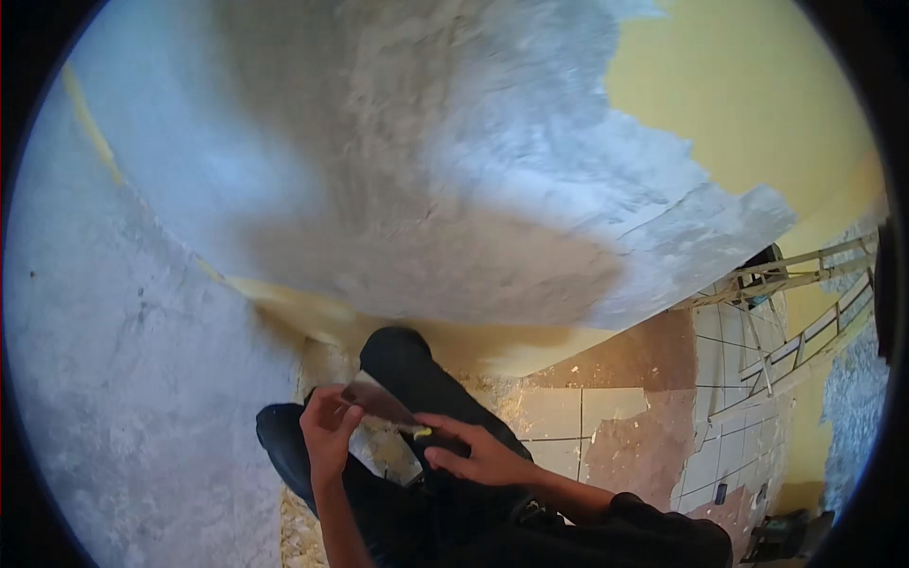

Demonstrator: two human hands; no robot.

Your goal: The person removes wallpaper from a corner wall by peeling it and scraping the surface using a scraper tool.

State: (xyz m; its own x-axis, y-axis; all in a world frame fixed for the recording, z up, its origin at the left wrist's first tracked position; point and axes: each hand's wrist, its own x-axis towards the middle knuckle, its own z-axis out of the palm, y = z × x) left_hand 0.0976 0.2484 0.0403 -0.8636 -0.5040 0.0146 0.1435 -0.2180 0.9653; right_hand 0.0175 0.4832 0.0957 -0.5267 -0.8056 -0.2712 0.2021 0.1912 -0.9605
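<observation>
A scraper (381, 399) with a broad flat metal blade and a dark handle with a yellow mark is held above my knees. My right hand (488, 457) is closed round its dark handle. At the blade's far edge, my left hand (328, 424) pinches the metal between thumb and fingers. Below both hands are my legs in dark trousers (402, 357). The wall (454, 237) in front shows grey, scraped plaster, with yellow paint (729, 95) remaining at the upper right and along the bottom.
Another grey wall (123, 379) meets it at the left. A wooden ladder (805, 336) stands at the right, over floor tiles (549, 414) strewn with debris. A small dark object (721, 493) lies on the floor; a dark item (781, 537) is at the lower right.
</observation>
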